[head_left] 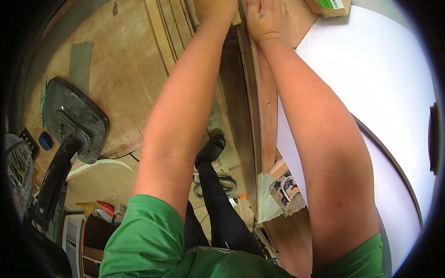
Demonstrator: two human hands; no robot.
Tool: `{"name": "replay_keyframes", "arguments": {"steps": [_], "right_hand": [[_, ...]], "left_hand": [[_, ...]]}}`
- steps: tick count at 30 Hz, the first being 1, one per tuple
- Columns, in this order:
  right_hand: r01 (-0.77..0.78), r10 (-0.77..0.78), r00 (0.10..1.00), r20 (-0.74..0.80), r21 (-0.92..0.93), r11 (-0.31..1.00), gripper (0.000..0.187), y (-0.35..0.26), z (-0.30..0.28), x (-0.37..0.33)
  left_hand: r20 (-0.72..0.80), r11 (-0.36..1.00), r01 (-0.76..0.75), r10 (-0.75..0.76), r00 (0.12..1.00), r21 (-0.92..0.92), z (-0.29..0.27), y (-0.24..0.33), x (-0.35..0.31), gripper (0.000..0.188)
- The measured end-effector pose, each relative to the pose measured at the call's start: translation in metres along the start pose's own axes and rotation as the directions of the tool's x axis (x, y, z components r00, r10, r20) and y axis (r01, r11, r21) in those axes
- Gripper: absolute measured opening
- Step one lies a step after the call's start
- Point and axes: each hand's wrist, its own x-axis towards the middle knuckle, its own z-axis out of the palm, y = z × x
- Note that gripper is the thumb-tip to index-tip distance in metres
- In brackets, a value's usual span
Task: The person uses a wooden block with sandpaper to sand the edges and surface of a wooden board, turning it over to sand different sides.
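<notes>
Both my arms reach to the top edge of the head view. My left hand (216,9) is cut off there, beside long wooden strips (172,28) on the left worktop, and its fingers are out of sight. Across a narrow gap, my right hand (269,19) lies palm down, with its fingers stretched away and partly cropped. It rests on a wooden surface (299,21) by the edge of an upright wooden board (266,116). Whatever my left hand touches is hidden.
To the left, a fan's black square base (76,121) lies on the plywood worktop (123,78), near a grey strip (80,65). Large white panels (371,65) fill the right. A carton (331,6) sits at the top right. My foot (212,149) stands in the gap below.
</notes>
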Motion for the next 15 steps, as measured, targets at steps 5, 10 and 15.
{"name": "replay_keyframes", "arguments": {"steps": [5, 10, 15], "right_hand": [[-0.008, 0.009, 1.000, 0.019, -0.033, 0.999, 0.061, 0.005, -0.002, 0.000], [-0.026, 0.028, 0.999, 0.040, -0.052, 0.998, 0.061, -0.001, -0.004, 0.000], [-0.036, 0.039, 0.998, 0.056, -0.060, 0.998, 0.061, -0.004, -0.010, 0.001]], "left_hand": [[0.066, 0.999, 0.033, -0.030, 0.997, -0.044, -0.002, -0.002, -0.028, 0.052], [0.098, 0.992, 0.094, -0.086, 0.991, -0.082, -0.006, -0.010, -0.044, 0.051], [0.020, 0.999, 0.004, -0.003, 1.000, -0.054, 0.001, -0.033, -0.077, 0.052]]}}
